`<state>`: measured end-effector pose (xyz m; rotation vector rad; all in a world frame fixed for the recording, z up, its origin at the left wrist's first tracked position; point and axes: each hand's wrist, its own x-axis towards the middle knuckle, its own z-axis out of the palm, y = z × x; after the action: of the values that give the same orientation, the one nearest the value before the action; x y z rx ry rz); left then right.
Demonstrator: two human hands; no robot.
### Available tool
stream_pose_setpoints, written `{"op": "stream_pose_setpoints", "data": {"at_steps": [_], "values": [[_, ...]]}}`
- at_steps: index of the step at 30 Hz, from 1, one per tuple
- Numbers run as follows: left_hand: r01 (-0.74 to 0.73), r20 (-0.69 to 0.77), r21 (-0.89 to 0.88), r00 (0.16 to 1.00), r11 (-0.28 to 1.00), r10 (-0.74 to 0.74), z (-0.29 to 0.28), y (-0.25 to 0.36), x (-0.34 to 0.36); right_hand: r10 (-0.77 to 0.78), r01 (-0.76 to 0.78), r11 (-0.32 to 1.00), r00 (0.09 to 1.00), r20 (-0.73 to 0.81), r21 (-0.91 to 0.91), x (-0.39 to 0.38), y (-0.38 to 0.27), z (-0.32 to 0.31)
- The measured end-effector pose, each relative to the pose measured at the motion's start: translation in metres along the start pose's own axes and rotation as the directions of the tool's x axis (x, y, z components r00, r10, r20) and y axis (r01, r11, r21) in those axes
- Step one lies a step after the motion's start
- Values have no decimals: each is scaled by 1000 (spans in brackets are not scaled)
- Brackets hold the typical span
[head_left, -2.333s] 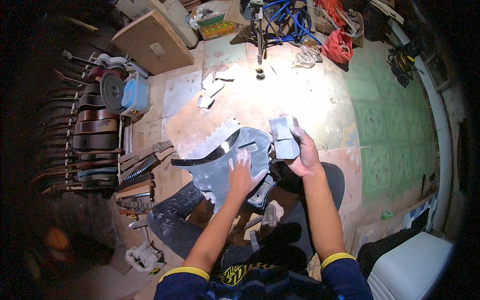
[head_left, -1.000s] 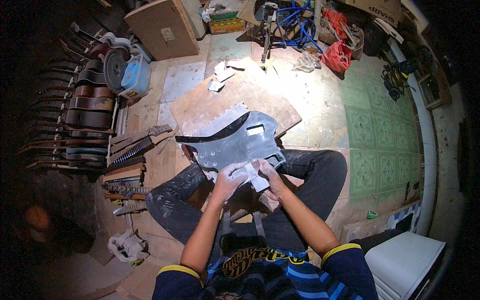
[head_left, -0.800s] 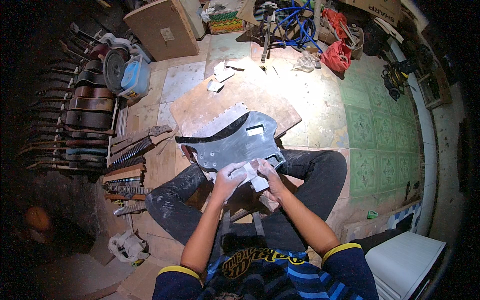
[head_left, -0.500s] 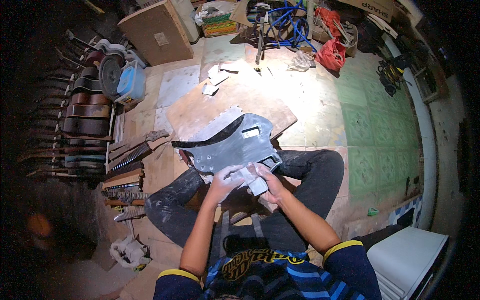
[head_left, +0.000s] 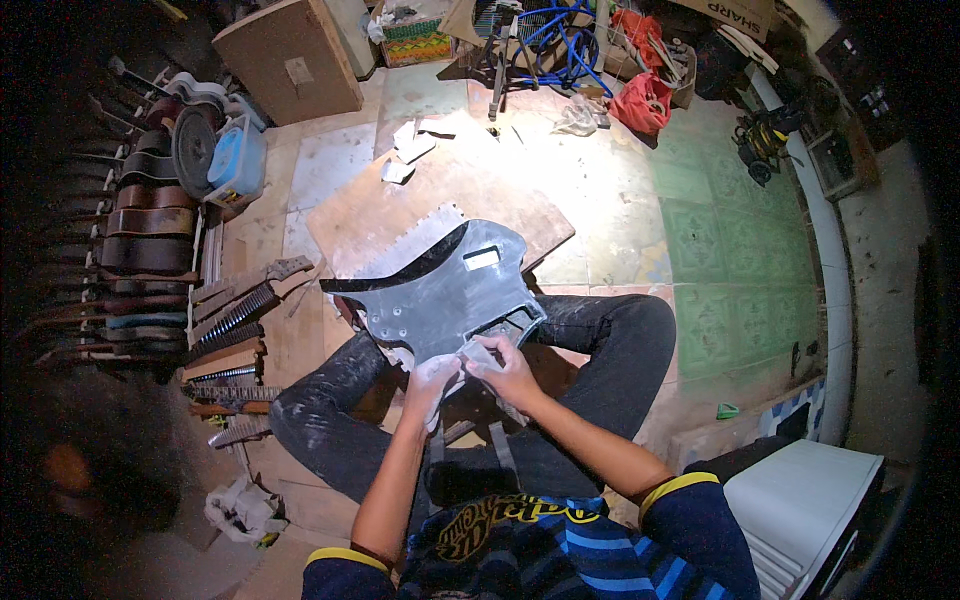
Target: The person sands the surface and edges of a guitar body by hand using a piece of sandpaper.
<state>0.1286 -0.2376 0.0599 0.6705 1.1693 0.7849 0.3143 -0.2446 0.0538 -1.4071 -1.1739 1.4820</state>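
Grey sheet [head_left: 484, 353] is sitting by the near edge of the guitar body [head_left: 440, 287], the right hand [head_left: 508, 376] pinching it; the left hand [head_left: 435, 384] is resting curled leftward, grip unclear. It is likely feeling light and bendable, its edges offering the best hold.

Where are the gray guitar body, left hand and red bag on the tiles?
Gray guitar body [head_left: 437, 290]: head view, middle of its face.
Left hand [head_left: 433, 379]: head view, middle of the hand.
Red bag [head_left: 642, 103]: head view, its bulging middle.

Forearms [head_left: 390, 490] converge — dusty left fingers [head_left: 444, 369] just beside curled right fingers [head_left: 497, 349].
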Motion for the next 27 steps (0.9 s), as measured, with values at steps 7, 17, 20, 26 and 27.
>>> {"op": "stream_pose_setpoints", "data": {"at_steps": [7, 17, 20, 26, 27], "values": [[-44, 71, 14, 997, 999, 43, -7, -12, -2, -430, 373, 816, 902, -32, -442, -15, 4, 10], [5, 246, 94, 969, 996, -28, 0, 13, 15, -72, 68, 958, 997, -5, -280, -26, -34, -5], [39, 293, 64, 954, 997, -56, 4, 19, 19, -97, 97, 945, 995, 13, -311, -30, -34, -13], [-13, 313, 130, 949, 991, -28, 2, 14, 22, -42, 51, 918, 999, 30, -394, -30, -44, -13], [-28, 320, 183, 947, 983, -32, 3, 12, 24, -21, 36, 931, 999, 46, -363, -28, -35, -19]]}}
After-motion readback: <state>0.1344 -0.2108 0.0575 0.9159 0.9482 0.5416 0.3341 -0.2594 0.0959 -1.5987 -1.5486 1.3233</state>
